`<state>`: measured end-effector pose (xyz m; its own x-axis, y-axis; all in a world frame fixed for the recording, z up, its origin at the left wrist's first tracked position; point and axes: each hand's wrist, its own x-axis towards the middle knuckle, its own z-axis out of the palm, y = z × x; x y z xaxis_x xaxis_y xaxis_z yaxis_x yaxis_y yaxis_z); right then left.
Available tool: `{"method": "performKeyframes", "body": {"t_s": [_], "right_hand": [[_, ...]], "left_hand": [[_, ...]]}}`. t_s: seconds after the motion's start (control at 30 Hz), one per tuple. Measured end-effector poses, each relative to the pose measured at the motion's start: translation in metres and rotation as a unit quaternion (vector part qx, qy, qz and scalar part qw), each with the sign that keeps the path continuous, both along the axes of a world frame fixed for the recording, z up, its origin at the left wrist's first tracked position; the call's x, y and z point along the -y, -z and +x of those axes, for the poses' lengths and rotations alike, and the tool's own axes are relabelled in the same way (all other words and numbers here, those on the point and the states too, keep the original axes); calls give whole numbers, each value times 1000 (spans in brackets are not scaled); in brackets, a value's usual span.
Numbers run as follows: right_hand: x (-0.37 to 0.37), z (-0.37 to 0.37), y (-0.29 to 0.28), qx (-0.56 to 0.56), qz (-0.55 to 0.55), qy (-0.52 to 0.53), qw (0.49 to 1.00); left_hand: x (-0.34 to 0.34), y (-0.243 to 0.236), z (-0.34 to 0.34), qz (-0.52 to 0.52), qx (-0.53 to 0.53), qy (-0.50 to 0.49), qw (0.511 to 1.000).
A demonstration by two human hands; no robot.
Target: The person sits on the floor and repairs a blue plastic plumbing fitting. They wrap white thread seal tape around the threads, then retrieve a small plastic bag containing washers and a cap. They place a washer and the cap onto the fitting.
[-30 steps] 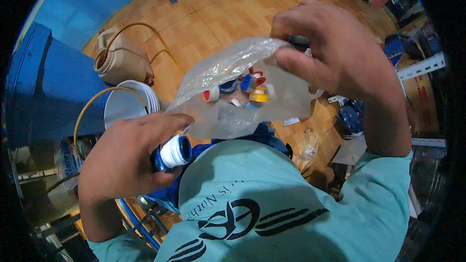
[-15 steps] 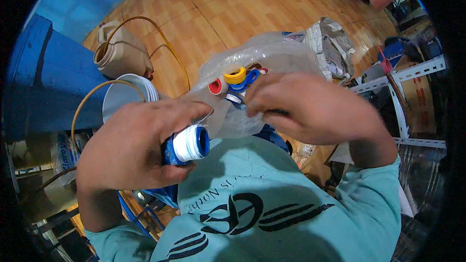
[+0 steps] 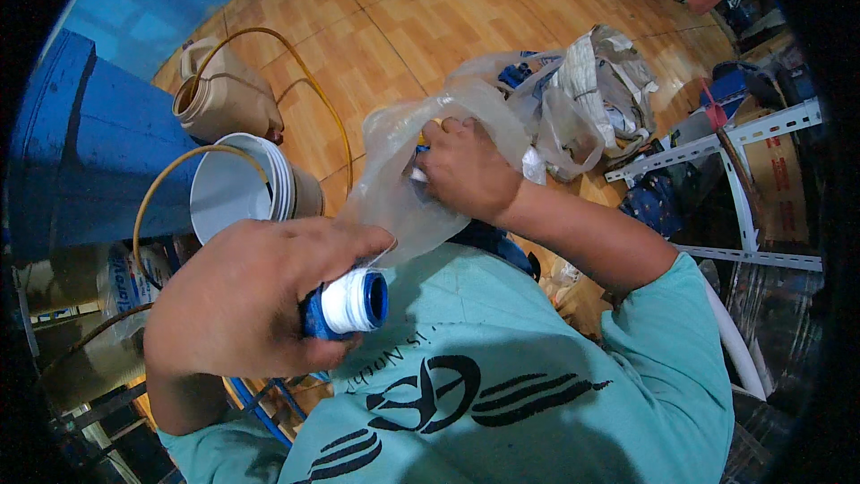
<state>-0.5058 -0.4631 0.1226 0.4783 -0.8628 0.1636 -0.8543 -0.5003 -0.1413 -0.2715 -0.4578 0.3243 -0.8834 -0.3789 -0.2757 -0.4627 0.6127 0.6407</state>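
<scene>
My left hand (image 3: 242,296) is closed around a blue pipe fitting (image 3: 324,315), whose threaded open end is wrapped in white thread seal tape (image 3: 348,301). The edge of a clear plastic bag (image 3: 412,220) meets the fingertips of this hand. My right hand (image 3: 470,170) reaches into the bag's mouth with its fingers curled. Beside those fingers, a bit of a yellow ring-shaped roll (image 3: 422,138) and some blue and white pieces show. What the right fingers grip is hidden by the hand and the bag.
White buckets (image 3: 235,181), nested together, stand at the left by a beige jug (image 3: 228,94) with a yellow-brown hose (image 3: 313,81). Beyond my right hand lie a white sack (image 3: 587,90) and more plastic bags. White perforated metal angles (image 3: 717,145) stand at the right; tiled floor spreads ahead.
My right hand has moved left and deeper into the bag, covering most of the coloured rolls. The bag's mouth has shifted and risen around it. My left hand still holds the fitting, slightly lower.
</scene>
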Motion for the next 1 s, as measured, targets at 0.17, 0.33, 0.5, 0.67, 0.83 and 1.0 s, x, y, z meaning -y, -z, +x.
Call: {"method": "performKeyframes", "body": {"t_s": [0.17,0.33,0.5,0.67,0.83,1.0], "right_hand": [[-3,-16,-23,99,127,14,987],[-23,-44,-59,228,309,53,922],[-46,-57,-94,227,221,105,943],[-56,-67,-134,124,333,212,910],[-70,-73,-108,66,67,140,986],[-61,-73,-99,50,24,115,992]], "left_hand": [[1,-1,3,-5,-24,-21,999],[3,0,3,-8,-31,-35,999],[4,-2,-1,-48,-47,-43,997],[2,-9,-4,-41,-70,-56,995],[3,-6,-7,-46,-75,-52,995],[3,0,-9,-67,-66,-28,995]]}}
